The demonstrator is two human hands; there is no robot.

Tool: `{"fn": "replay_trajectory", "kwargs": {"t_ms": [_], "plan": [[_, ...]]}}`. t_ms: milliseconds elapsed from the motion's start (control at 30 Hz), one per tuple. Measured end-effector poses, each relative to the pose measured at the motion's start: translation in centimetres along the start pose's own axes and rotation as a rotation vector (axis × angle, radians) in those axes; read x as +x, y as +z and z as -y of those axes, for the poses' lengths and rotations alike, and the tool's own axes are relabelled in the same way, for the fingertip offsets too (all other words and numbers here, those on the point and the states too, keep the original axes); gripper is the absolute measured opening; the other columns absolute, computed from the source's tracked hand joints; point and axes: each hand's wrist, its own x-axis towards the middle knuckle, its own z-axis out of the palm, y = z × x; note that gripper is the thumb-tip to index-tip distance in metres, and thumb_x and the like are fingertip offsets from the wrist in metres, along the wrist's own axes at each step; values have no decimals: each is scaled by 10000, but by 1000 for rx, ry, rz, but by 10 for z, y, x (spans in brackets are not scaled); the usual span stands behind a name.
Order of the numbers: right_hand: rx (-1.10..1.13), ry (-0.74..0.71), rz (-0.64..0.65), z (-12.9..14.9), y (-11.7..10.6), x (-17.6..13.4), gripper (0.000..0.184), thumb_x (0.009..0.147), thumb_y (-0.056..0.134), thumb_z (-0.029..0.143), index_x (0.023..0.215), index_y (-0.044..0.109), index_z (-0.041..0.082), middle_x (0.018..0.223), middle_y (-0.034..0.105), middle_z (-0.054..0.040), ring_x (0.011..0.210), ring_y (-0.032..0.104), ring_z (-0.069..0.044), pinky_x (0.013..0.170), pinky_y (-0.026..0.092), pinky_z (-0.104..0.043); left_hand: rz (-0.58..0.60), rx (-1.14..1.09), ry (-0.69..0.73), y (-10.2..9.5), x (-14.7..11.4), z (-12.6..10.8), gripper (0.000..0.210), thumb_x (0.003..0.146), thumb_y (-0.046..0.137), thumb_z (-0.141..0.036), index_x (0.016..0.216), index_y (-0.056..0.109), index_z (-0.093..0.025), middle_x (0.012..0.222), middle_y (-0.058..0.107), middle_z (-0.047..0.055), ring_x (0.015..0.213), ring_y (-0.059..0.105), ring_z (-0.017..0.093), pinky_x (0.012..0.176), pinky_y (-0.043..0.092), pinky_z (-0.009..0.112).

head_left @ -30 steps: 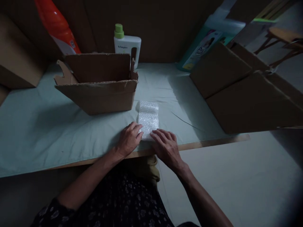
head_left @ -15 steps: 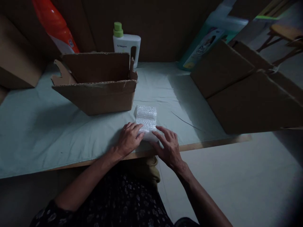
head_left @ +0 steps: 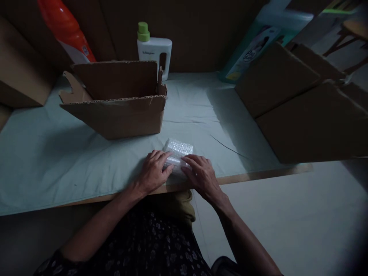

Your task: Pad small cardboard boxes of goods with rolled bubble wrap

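Note:
Near the front edge of the cloth-covered table lies a small piece of bubble wrap [head_left: 178, 147], partly rolled or folded over at its near end. My left hand [head_left: 155, 168] grips its left side, thumb and fingers curled about the near fold. On the other side my right hand [head_left: 202, 174] presses its fingers on the right end of that fold. Whether anything is wrapped inside is hidden. Behind the left hand stands an open cardboard box [head_left: 135, 119], with its inside dark.
A white bottle with a green cap [head_left: 153, 51], a red bottle [head_left: 64, 30] and a teal bottle [head_left: 247, 53] stand at the back. More cardboard boxes [head_left: 310, 122] are on the right, and another box [head_left: 23, 69] is at far left. A thin dark strand [head_left: 227, 147] lies on the cloth.
The bubble wrap is shorter and slightly turned, its far end nearer to me. My right hand has come in over the near fold, closer to my left hand.

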Motion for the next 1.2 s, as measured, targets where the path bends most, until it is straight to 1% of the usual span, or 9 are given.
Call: {"fn": "replay_trajectory", "kwargs": {"t_ms": [167,333,433,600,700,767,867,1000,1200], "plan": [[-209,-80,-65,4,14,-5,346,953,674,329,1274,671,199,1253,717,-132,1103,630,-291,907,443,-422,-84,-14,-117,11,20,-3,347,907,679,-291,1229,656,-164,1154,697,137,1114,639,291,1017,516,462],[-24,88,-190,-10,24,3,211,1002,574,297,1123,717,198,1071,778,-107,957,687,-256,838,486,-388,-284,-586,-409,4,0,-18,541,865,693,-373,1352,559,-181,1303,626,145,1159,631,253,1014,519,414],[276,222,-212,-3,23,4,267,965,618,403,1098,731,200,1030,773,-94,935,695,-257,828,519,-373,-191,-1069,-678,-4,-13,-27,545,790,767,-389,1266,605,-177,1229,670,121,1130,650,248,1005,515,396],[862,373,96,25,15,2,406,939,614,554,1031,730,176,817,689,-24,725,612,-176,633,470,-271,5,-1585,-803,-12,-14,-34,406,634,889,-363,925,713,-141,916,745,76,964,688,265,965,509,412],[842,406,205,30,8,5,449,934,597,594,831,676,165,693,585,2,635,512,-137,557,390,-249,-13,-1663,-845,-13,-13,-37,436,600,921,-341,940,732,-144,901,761,66,956,698,262,975,503,411],[662,418,151,28,5,6,454,900,636,605,751,623,176,660,552,7,621,486,-137,566,390,-258,-62,-1672,-853,-14,-13,-40,461,602,928,-347,974,739,-151,915,770,62,983,704,264,995,498,412],[500,363,-52,24,7,4,429,867,668,608,955,667,187,867,681,-50,774,600,-200,729,513,-321,-131,-1676,-828,-15,-13,-43,459,639,911,-375,1008,743,-159,945,778,62,1014,706,266,1012,499,420],[557,265,-86,28,24,-3,599,893,651,592,1349,581,210,1272,688,-133,1078,676,-272,919,577,-406,-196,-1673,-825,-18,-12,-42,450,636,905,-389,991,742,-166,910,772,50,962,705,255,972,514,412],[691,299,-44,43,38,1,391,988,568,447,1314,639,244,1114,767,-80,909,746,-229,776,635,-316,-203,-1720,-777,-22,-11,-29,472,609,884,-312,1029,721,-168,975,776,68,954,704,253,937,529,396]]}}
